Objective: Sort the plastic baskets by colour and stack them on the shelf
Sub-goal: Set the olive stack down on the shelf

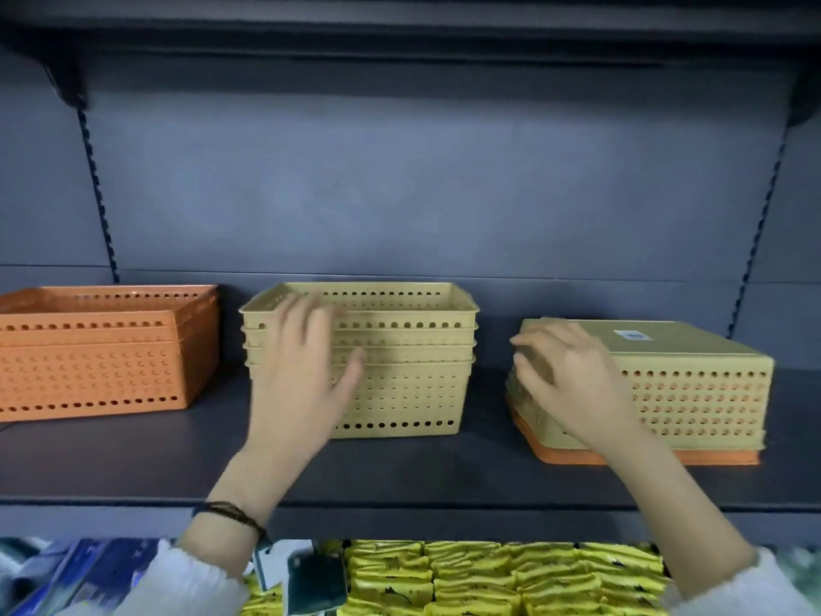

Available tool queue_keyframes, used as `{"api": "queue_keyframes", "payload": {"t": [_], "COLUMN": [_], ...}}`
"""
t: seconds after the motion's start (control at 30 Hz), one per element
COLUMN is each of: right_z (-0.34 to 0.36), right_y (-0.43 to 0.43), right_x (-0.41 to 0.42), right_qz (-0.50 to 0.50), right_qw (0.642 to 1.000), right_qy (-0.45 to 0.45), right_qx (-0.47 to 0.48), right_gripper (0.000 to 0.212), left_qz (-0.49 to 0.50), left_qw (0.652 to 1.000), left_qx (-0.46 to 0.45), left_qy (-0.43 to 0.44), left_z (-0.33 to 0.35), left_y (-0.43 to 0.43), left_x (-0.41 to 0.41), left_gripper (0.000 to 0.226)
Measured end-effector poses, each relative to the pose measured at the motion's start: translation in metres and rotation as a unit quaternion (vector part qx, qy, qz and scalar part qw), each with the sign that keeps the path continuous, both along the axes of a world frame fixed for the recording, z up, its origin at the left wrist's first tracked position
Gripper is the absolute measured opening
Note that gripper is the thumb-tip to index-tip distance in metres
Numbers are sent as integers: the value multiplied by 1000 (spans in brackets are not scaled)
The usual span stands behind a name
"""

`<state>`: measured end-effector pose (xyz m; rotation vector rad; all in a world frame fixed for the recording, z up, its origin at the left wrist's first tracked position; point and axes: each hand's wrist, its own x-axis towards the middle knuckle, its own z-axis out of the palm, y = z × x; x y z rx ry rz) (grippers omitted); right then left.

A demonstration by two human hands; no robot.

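A stack of upright orange baskets (95,357) stands at the left of the dark shelf (400,473). A stack of upright yellow baskets (400,349) stands in the middle. At the right, yellow baskets lie upside down (693,384) over an orange basket, whose rim (644,457) shows at the bottom. My left hand (302,371) is blurred, fingers spread, in front of the middle stack's left front corner, holding nothing. My right hand (564,375) rests with curled fingers on the left end of the upturned yellow basket.
The shelf has a grey back panel (422,184) and another shelf overhead (400,20). Below the shelf edge lie yellow packets (488,575) and blue packets (80,571). Bare shelf surface shows between the stacks.
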<state>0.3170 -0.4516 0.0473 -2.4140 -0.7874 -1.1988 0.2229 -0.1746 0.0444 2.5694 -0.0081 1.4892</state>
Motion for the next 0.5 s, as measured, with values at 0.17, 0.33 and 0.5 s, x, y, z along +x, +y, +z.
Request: {"api": "queue_keyframes", "payload": {"t": [0.17, 0.33, 0.5], "right_z": [-3, -20, -26], "right_y": [-49, -67, -67], "right_x": [17, 24, 13], "right_qz": [-204, -160, -21], "right_qw": [973, 979, 993], "right_qy": [110, 117, 90], "right_qx": [-16, -51, -78], "right_gripper": [45, 40, 52], "left_qz": [-154, -170, -233], "left_qw": [982, 967, 921], "left_qx": [80, 2, -156], "left_qy": [71, 188, 272], "left_z": [-6, -20, -33], "left_y": [-95, -147, -171], "left_x": [29, 48, 56], "left_gripper": [31, 52, 90]}}
